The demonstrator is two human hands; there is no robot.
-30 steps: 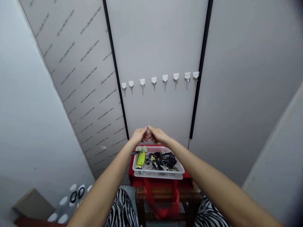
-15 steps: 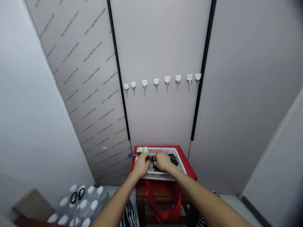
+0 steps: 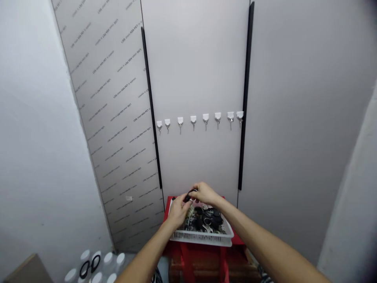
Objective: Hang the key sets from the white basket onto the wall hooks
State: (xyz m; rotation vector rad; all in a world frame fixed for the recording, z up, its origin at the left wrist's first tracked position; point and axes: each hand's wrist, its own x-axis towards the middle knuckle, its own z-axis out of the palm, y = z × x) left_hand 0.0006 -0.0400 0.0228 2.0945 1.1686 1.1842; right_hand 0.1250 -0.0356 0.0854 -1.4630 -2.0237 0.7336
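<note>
Right now, right hand has fingers pinched on a black key fob, just above the far rim of the white plastic basket. Left hand sits just beside it, fingers curled; can't tell if they grip. More keys lie in the basket, on red cloth. 8 white adhesive hooks line the wall above.

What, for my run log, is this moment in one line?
right hand: holding black key with ring | left hand: fingers at it | below: white basket of keys on red cloth | above: wall hooks
</note>
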